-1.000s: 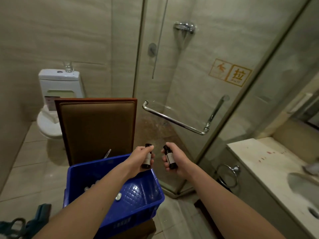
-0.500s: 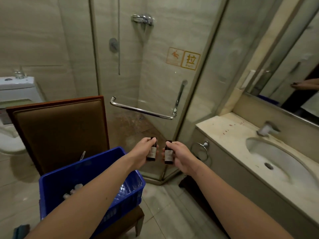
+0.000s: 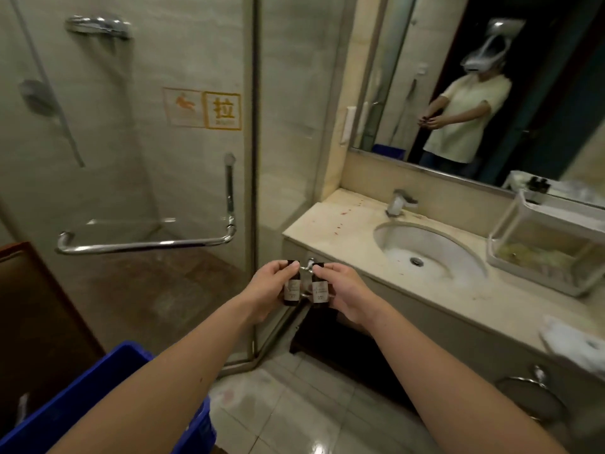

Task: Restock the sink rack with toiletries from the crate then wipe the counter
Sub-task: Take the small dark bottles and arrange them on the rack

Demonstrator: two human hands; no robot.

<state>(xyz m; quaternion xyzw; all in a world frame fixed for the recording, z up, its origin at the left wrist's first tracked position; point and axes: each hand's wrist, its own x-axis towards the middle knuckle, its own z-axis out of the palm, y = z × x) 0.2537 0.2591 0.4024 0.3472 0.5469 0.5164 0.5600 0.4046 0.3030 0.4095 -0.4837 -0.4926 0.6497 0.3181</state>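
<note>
The left grip (image 3: 270,291) is closed around one small dark bottle (image 3: 292,290), the right grip (image 3: 345,294) around a second bottle (image 3: 320,290), both held before the surface (image 3: 340,234). Better to carry them upright to the rack (image 3: 510,231), well apart at right

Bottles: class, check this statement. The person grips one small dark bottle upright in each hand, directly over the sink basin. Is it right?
One error. The head view shows the left hand gripping the left bottle and the right hand the right bottle, upright, but in front of the counter, not over the sink basin.
</note>
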